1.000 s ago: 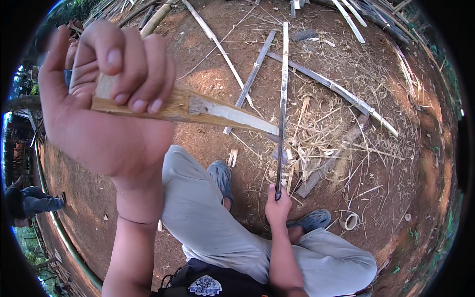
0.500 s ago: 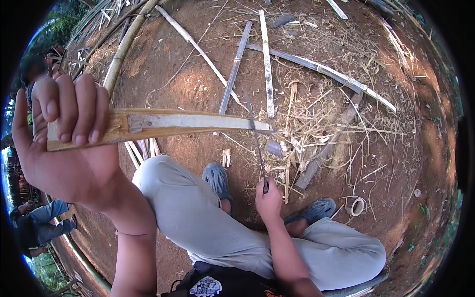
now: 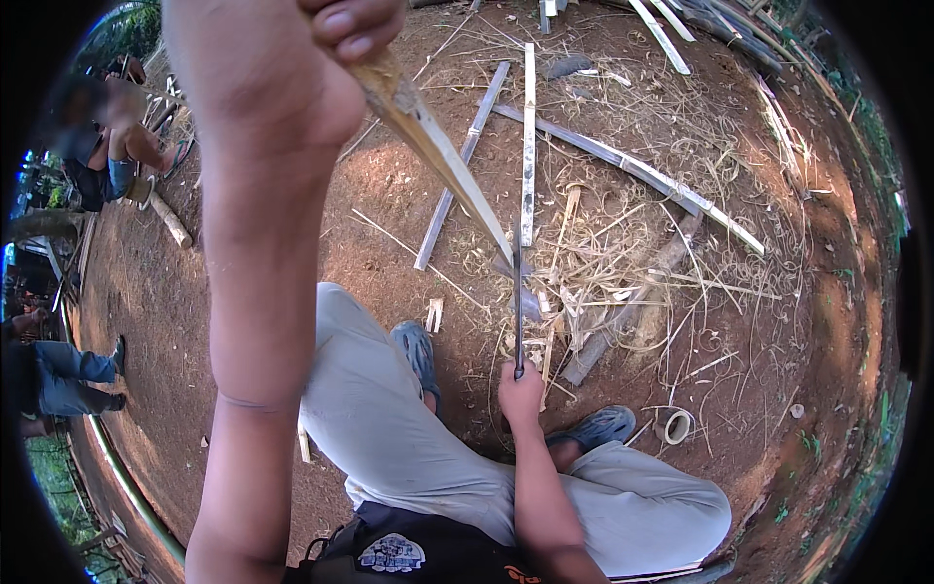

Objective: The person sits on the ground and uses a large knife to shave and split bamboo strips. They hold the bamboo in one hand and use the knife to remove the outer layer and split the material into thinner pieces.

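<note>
My left hand (image 3: pixel 277 68) is raised close to the camera, shut around the thick end of a pale split bamboo strip (image 3: pixel 438 151). The strip tapers down and to the right toward the ground. My right hand (image 3: pixel 520 394) sits low between my knees, gripping the handle of a long thin knife (image 3: pixel 518 307) whose blade points away from me. The strip's tip meets the blade near its far end. My legs in grey trousers (image 3: pixel 389 428) and grey shoes (image 3: pixel 418 350) are below.
Several bamboo slats (image 3: pixel 528 136) and shavings lie on the red dirt ahead. A roll of tape (image 3: pixel 676 426) sits by my right shoe (image 3: pixel 598 426). Other people (image 3: pixel 107 146) sit and stand at the left edge.
My left hand rose toward the camera and tilted the bamboo strip from level to steeply sloping down. The knife in my right hand swung upright, pointing straight ahead.
</note>
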{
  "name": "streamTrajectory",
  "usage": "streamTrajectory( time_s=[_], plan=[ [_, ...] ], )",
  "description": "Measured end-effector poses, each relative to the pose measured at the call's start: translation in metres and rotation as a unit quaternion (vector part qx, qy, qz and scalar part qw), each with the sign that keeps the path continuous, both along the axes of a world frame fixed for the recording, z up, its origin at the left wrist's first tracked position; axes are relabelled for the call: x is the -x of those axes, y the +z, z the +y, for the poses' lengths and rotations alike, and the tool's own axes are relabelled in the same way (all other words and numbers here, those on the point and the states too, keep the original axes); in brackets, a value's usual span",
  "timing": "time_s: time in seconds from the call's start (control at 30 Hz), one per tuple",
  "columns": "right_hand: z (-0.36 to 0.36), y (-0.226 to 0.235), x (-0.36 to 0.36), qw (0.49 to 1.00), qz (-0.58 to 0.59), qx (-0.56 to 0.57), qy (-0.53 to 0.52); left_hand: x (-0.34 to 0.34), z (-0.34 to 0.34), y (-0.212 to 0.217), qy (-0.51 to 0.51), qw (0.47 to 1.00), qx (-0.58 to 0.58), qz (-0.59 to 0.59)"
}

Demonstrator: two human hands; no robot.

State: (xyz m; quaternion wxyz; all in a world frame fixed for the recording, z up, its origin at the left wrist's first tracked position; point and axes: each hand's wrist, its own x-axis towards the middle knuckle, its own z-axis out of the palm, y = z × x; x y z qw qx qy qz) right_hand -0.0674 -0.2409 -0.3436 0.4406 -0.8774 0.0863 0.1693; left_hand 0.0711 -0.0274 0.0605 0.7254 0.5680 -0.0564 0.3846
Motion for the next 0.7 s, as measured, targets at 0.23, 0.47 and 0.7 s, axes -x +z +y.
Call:
streamTrajectory(
  time_s=[0.23,0.47,0.7],
  plan=[
    [0.002,0.007,-0.001,0.999,-0.024,0.006,-0.029,0.003,-0.027,0.018,-0.054,0.997,-0.027,0.045],
    [0.005,0.025,0.009,0.975,-0.182,-0.118,-0.043,0.008,-0.033,0.015,-0.028,0.999,0.016,0.037],
    [0.004,-0.004,0.002,0.999,-0.048,0.005,-0.009,0.007,-0.035,0.011,-0.006,0.999,-0.019,0.046]
  ],
)
